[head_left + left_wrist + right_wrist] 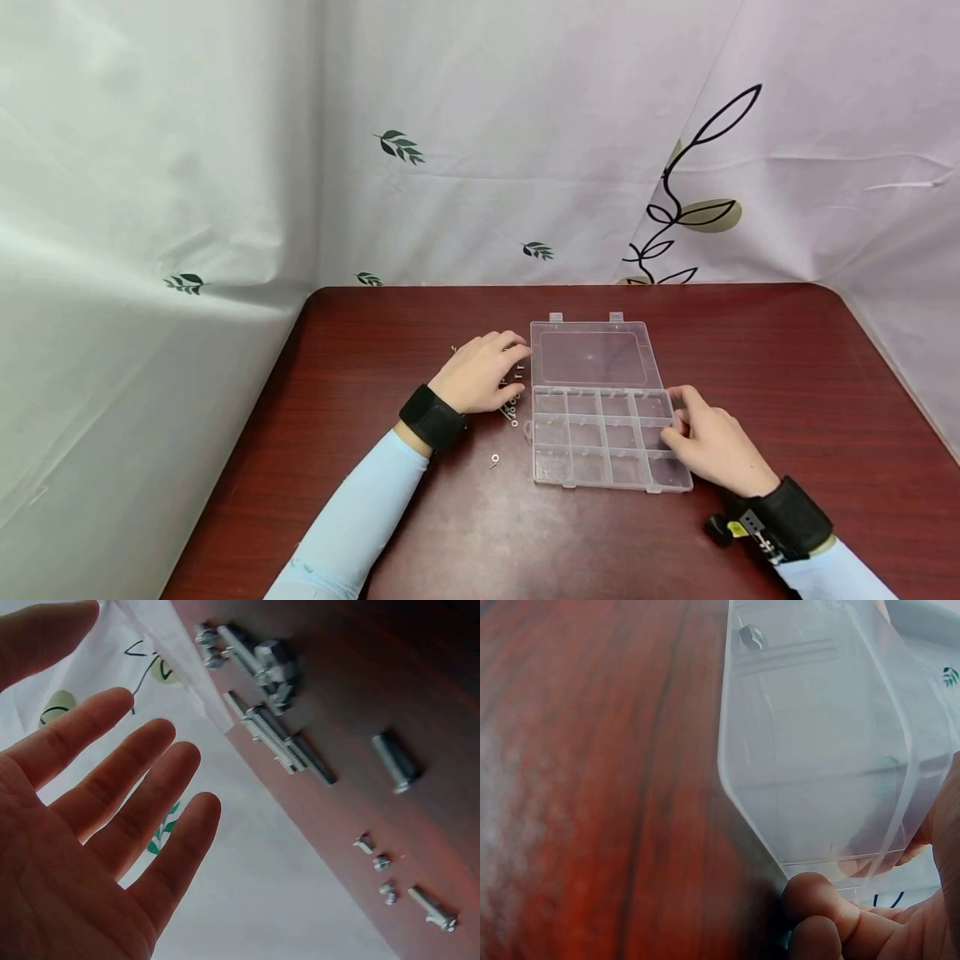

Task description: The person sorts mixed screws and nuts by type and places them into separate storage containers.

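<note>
A clear plastic compartment box [611, 486] lies on the table, its lid [592, 357] swung back flat behind it. At the box's right side my right hand [718, 446] grips the edge, fingers curled against the clear wall [817, 765]. Through that wall a small shiny metal piece [753, 637] shows. My left hand [483, 373] hovers left of the box with fingers spread and an empty palm [82, 847]. Beneath and beside it lie loose bolts [277, 742] and small screws [364, 843], partly hidden by the hand in the head view.
A small white ring [495, 458] and a tiny screw lie apart, nearer the front. The dark red wooden table [360, 333] meets a white patterned curtain [480, 208] at its back and left edges.
</note>
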`<state>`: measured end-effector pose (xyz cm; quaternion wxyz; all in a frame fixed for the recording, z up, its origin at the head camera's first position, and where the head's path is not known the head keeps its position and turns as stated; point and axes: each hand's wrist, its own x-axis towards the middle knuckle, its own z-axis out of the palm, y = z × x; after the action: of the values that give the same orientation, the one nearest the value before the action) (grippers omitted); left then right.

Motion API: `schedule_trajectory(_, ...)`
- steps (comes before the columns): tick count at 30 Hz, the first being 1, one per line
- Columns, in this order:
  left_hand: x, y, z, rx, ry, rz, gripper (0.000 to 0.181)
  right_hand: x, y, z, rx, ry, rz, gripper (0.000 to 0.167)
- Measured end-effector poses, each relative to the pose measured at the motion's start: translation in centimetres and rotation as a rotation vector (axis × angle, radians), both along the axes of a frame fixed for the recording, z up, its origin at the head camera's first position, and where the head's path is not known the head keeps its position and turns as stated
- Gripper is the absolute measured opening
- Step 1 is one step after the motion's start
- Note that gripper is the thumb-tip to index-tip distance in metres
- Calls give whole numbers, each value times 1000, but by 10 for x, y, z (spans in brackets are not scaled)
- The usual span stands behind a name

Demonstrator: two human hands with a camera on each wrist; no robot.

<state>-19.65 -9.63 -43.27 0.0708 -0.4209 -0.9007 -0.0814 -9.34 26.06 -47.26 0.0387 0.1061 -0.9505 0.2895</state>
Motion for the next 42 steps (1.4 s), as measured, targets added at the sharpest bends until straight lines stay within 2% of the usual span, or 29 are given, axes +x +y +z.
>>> schedule_trajectory(7, -4, 2, -10, -26, 26, -15, 18, 0, 0, 1, -4, -1, 4, 38)
schedule_trajectory(11, -4, 3, -14, -36, 17, -19, 10, 0, 0, 1, -2, 0, 4, 38)
schedule_trajectory(18, -4, 6, -18, -58, 17, -29, 10, 0, 0, 2, -1, -42, -2, 38)
schedule_trajectory(31, -2, 8, -16, -99, -13, 3, 12, -1, 0, 2, -4, -44, 1, 37)
schedule_trajectory(42, -3, 8, -15, -71, 5, -8, 11, -1, 0, 2, -2, -46, 2, 38)
